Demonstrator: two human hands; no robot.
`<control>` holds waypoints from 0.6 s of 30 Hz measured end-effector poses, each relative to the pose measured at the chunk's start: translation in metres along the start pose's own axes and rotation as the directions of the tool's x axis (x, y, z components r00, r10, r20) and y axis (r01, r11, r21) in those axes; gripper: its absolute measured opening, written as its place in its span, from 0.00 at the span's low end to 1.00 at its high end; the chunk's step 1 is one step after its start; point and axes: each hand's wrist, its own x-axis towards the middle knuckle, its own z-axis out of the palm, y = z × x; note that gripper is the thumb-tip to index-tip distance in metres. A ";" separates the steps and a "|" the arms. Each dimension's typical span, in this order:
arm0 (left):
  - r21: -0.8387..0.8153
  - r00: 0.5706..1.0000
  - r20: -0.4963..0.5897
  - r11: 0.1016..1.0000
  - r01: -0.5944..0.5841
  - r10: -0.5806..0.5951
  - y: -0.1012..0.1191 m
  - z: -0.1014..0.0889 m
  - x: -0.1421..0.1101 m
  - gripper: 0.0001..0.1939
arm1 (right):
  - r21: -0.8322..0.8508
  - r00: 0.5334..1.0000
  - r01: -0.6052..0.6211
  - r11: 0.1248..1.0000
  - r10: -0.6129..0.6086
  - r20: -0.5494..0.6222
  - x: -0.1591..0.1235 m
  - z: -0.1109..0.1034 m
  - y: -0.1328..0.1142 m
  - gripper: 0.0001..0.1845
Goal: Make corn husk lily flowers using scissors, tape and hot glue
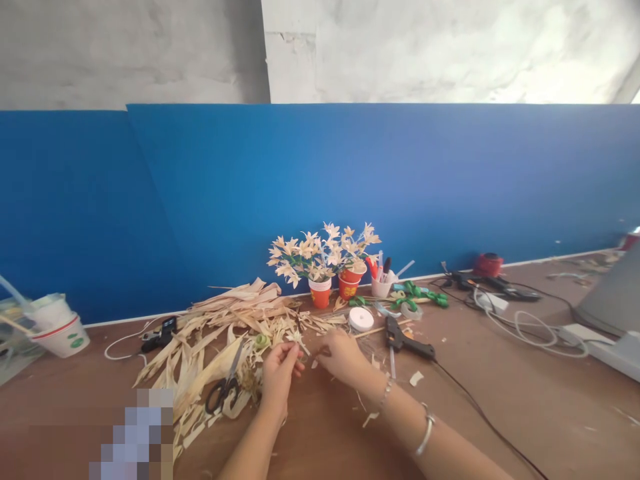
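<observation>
My left hand (280, 372) is closed, with thumb and fingers pinched on a small pale husk flower (296, 337) that shows just above the fingertips. Close by on the right, my right hand (341, 359) has its fingers bent together in a pinch; what they hold, if anything, is too small to make out. Dried corn husks (200, 347) lie heaped beside and behind my left hand. Black-handled scissors (225, 388) rest on the husk pieces. Beyond my right hand sit a white tape roll (361, 319) and a black glue gun (407, 340).
Finished husk flowers (325, 250) stand in red paper cups (320, 293) by the blue partition (350, 173). A small cup of pens (381, 287) and green ribbon (417, 293) are alongside. White cables (530, 333) lie right; a paper cup (63, 337) stands left.
</observation>
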 end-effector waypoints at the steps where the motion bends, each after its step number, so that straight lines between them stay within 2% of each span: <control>1: 0.000 1.000 -0.004 1.000 0.001 -0.001 0.000 0.000 0.000 0.19 | -0.015 1.000 -0.018 1.000 0.018 0.009 0.001 0.006 -0.004 0.04; 5: 0.003 1.000 -0.023 1.000 0.007 -0.007 0.001 0.002 0.000 0.19 | -0.025 0.997 -0.067 0.997 0.068 0.027 0.003 0.017 -0.003 0.05; 10: -0.003 1.000 -0.004 1.000 0.015 -0.015 0.000 0.003 0.000 0.19 | -0.004 0.998 -0.058 0.998 0.058 0.018 0.004 0.019 0.000 0.04; 14: -0.003 1.000 -0.021 1.000 0.020 -0.020 -0.001 0.003 0.000 0.18 | 0.124 0.998 0.043 0.991 -0.037 -0.045 0.004 0.015 -0.002 0.07; 18: 0.008 0.999 -0.016 1.000 0.029 -0.029 -0.002 0.002 0.001 0.18 | 0.188 0.960 0.215 0.958 -0.171 -0.224 0.002 0.010 -0.006 0.06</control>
